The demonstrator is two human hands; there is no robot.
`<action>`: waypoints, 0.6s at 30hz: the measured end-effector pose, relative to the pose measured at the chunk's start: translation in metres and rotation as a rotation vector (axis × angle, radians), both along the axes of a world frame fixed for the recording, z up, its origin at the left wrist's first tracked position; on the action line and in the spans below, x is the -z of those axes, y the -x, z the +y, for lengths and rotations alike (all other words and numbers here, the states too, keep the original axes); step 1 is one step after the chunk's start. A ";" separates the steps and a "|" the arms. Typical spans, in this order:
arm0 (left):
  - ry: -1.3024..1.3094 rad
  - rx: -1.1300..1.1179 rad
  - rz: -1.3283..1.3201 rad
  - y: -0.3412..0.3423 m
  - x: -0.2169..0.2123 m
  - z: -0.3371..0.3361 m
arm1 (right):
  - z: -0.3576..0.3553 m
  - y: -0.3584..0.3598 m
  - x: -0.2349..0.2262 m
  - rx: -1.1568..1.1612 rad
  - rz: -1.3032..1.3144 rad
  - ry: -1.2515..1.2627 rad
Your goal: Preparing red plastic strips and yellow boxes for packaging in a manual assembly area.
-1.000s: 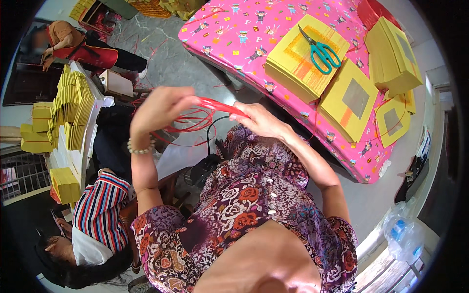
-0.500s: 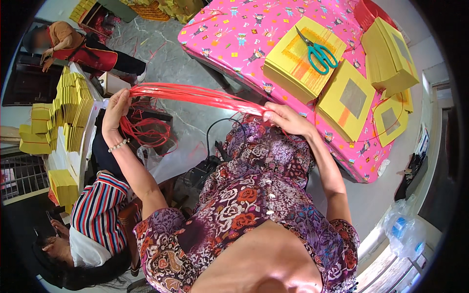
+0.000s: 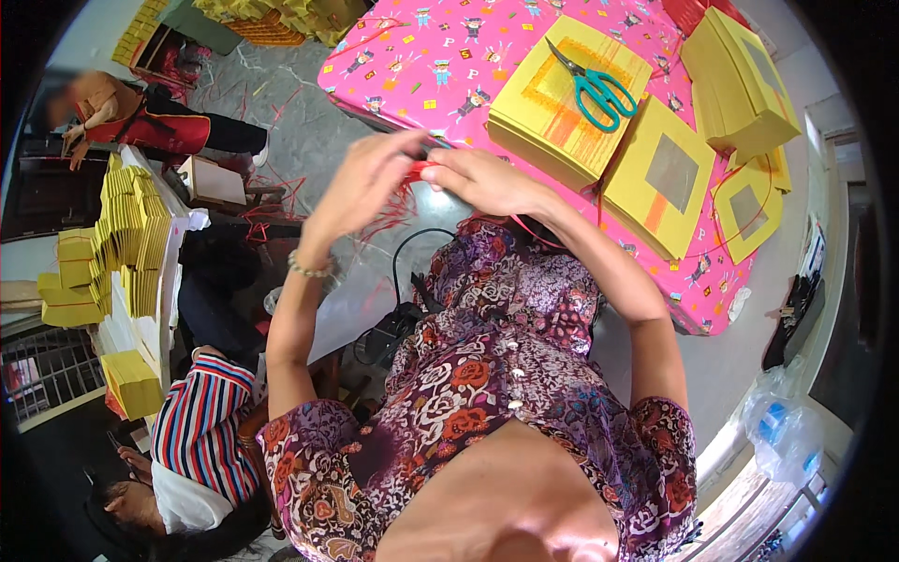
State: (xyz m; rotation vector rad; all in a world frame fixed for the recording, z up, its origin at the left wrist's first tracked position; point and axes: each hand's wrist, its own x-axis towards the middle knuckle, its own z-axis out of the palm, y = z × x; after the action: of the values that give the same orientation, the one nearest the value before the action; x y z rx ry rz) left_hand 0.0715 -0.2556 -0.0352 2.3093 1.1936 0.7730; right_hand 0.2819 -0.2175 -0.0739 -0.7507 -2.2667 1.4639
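Observation:
My left hand (image 3: pixel 361 183) and my right hand (image 3: pixel 487 180) meet in front of my chest, just before the near edge of the pink table (image 3: pixel 449 66). Both pinch a thin bundle of red strings (image 3: pixel 419 173), which shows between the fingertips and trails down in loose strands under my left hand. A bead bracelet circles my left wrist. A red strand runs from my right wrist toward the table.
Stacks of yellow paper (image 3: pixel 562 103) lie on the pink patterned cloth, with teal-handled scissors (image 3: pixel 599 89) on the nearest stack. A person in a striped shirt (image 3: pixel 201 421) sits at lower left. Another person (image 3: pixel 140 122) sits at upper left beside more yellow stacks (image 3: pixel 131 244).
My left hand was stretched far out to the left, pulling the red strings taut; it has swung back to meet my right hand, and the strings are now bunched between them.

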 end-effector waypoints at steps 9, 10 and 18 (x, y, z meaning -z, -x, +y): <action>-0.037 -0.244 0.000 -0.013 0.020 -0.013 | -0.006 -0.014 -0.004 -0.105 0.042 0.209; -0.005 -0.277 -0.010 -0.005 0.013 -0.013 | -0.008 -0.021 -0.001 -0.113 0.071 0.264; -0.296 -0.761 -0.205 0.121 0.032 -0.005 | -0.011 -0.037 -0.010 -0.185 0.109 0.200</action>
State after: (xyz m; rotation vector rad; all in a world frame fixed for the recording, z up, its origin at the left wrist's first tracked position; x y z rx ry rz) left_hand -0.0494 -0.2610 -0.0667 1.8778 1.9874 1.4853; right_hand 0.3185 -0.2282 -0.0636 -0.5104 -2.1787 1.7908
